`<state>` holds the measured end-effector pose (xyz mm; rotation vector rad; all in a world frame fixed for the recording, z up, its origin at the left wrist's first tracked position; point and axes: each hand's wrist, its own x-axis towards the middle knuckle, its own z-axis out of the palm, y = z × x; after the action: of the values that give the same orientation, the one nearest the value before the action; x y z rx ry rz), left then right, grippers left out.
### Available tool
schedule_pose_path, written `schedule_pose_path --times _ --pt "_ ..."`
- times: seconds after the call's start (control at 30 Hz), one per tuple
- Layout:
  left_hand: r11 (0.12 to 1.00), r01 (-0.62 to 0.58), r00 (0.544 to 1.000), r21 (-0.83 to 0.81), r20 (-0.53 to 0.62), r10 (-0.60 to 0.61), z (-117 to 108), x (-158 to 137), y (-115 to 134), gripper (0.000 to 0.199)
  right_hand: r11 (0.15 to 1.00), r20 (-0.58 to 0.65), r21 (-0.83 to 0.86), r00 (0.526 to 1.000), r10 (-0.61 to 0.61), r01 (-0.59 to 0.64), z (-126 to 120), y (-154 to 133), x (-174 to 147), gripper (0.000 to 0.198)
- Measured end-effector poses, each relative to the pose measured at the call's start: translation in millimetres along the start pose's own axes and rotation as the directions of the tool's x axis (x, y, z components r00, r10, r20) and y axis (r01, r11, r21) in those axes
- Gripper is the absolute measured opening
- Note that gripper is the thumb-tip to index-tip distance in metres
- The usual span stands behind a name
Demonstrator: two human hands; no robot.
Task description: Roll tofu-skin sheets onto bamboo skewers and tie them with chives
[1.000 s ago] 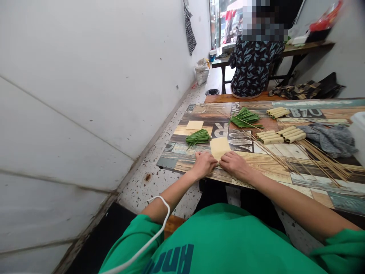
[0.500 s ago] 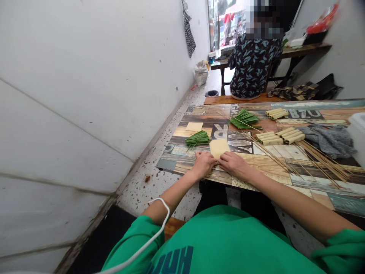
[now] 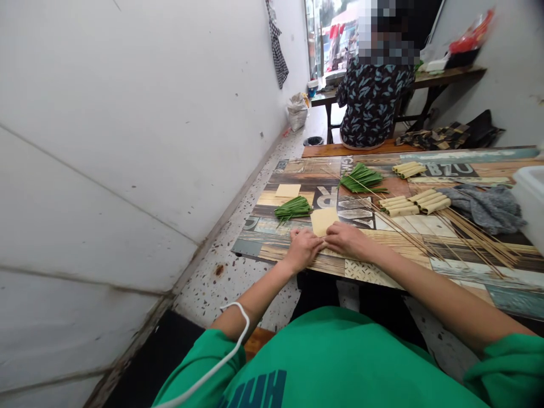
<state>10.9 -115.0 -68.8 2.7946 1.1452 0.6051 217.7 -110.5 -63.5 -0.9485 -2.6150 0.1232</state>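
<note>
A pale yellow square tofu sheet (image 3: pixel 324 220) lies on the table in front of me, its near edge under my fingers. My left hand (image 3: pixel 304 247) grips that edge at its left corner, fingers bent and closed. Beside it my right hand (image 3: pixel 345 238) pinches the same edge, the two sets of fingertips almost meeting. Whatever is tucked inside the edge is hidden by the fingers. A bundle of cut green chives (image 3: pixel 293 208) rests just beyond my left hand, with a second flat tofu sheet (image 3: pixel 288 190) behind it.
Another chive pile (image 3: pixel 361 178) lies farther back. Finished rolls (image 3: pixel 397 206) and more rolls (image 3: pixel 408 169) sit to the right, near thin wooden skewers (image 3: pixel 480 241), a grey cloth (image 3: pixel 484 207) and a white bin (image 3: pixel 531 198). A person (image 3: pixel 374 105) sits beyond the table, back turned.
Both hands stay at the sheet's near edge, with only slight finger movement. The view has shifted a little.
</note>
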Motion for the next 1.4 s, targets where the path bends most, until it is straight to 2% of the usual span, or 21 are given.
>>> schedule_pose_path --times 0.1,0.2,0.33,0.4,0.43,0.47,0.5,0.57,0.6,0.67,0.77,0.93,1.13,1.2,1.27,1.33,1.4 --pt "0.998 0.055 0.998 0.001 -0.014 -0.055 -2.6 -4.3 6.1 0.024 1.000 -0.043 -0.003 0.999 -0.016 0.016 4.4 -2.6 -7.4 0.032" --pt "0.993 0.076 0.994 0.089 -0.084 -0.068 1.0 -6.4 11.4 0.022 0.998 -0.036 0.068 0.999 -0.008 0.011 8.5 0.5 -5.3 0.031" --pt "0.991 -0.036 0.987 0.127 -0.153 0.055 12.9 -5.0 10.1 0.022 0.992 0.004 0.125 0.999 0.036 -0.036 6.6 1.1 -1.7 0.031" --pt "0.987 -0.102 0.981 0.128 -0.154 0.121 17.5 -4.3 7.5 0.021 0.988 -0.021 0.083 0.991 0.130 -0.127 -3.0 0.9 -10.8 0.030" --pt "0.984 -0.121 0.978 0.133 -0.153 0.141 18.8 -4.1 6.4 0.022 0.976 -0.054 0.030 0.975 0.216 -0.214 -10.5 1.8 -19.6 0.030" --pt "0.981 -0.132 0.977 0.139 -0.151 0.153 19.4 -4.1 5.7 0.023 0.944 -0.095 -0.045 0.942 0.322 -0.327 -19.1 3.7 -31.1 0.029" --pt "0.979 -0.139 0.976 0.146 -0.148 0.161 19.5 -4.2 5.3 0.023 0.875 -0.149 -0.133 0.882 0.446 -0.465 -28.4 6.4 -44.8 0.028" --pt "0.977 -0.148 0.975 0.156 -0.140 0.170 18.7 -4.5 5.4 0.024 0.660 -0.197 -0.322 0.729 0.655 -0.679 -45.6 13.5 -74.7 0.024" --pt "0.976 -0.148 0.976 0.158 -0.135 0.170 18.3 -4.5 5.6 0.025 0.566 -0.197 -0.391 0.666 0.719 -0.726 -52.4 17.1 -88.9 0.023" --pt "0.977 -0.144 0.980 0.158 -0.117 0.163 17.8 -4.2 6.3 0.025 0.483 -0.160 -0.473 0.610 0.776 -0.737 -60.7 23.2 -111.2 0.022" --pt "0.978 -0.135 0.985 0.160 -0.083 0.149 17.9 -2.7 8.6 0.026 0.486 -0.116 -0.498 0.610 0.784 -0.719 -62.6 28.0 -126.2 0.026" --pt "0.980 -0.108 0.989 0.170 -0.078 0.122 16.9 -0.5 17.0 0.029 0.502 -0.196 -0.475 0.643 0.740 -0.723 -57.9 27.7 -125.0 0.032" --pt "0.988 -0.062 0.992 0.138 -0.101 0.076 16.1 -1.3 22.5 0.028 0.561 -0.138 -0.462 0.681 0.719 -0.687 -51.2 25.3 -117.3 0.036" --pt "0.988 -0.056 0.992 0.142 -0.106 0.072 16.3 -1.4 22.7 0.028 0.579 -0.080 -0.474 0.687 0.722 -0.663 -49.6 25.2 -111.2 0.036" --pt "0.987 -0.058 0.991 0.151 -0.109 0.075 16.4 -1.4 22.5 0.028 0.567 -0.016 -0.491 0.658 0.753 -0.661 -50.1 26.4 -103.0 0.035" --pt "0.985 -0.060 0.991 0.160 -0.108 0.078 16.6 -1.2 22.2 0.028 0.524 0.018 -0.504 0.597 0.802 -0.687 -53.6 28.9 -94.7 0.032" --pt "0.985 -0.058 0.991 0.161 -0.107 0.076 16.8 -0.9 21.8 0.029 0.502 0.043 -0.499 0.558 0.829 -0.707 -58.8 30.5 -90.2 0.028"
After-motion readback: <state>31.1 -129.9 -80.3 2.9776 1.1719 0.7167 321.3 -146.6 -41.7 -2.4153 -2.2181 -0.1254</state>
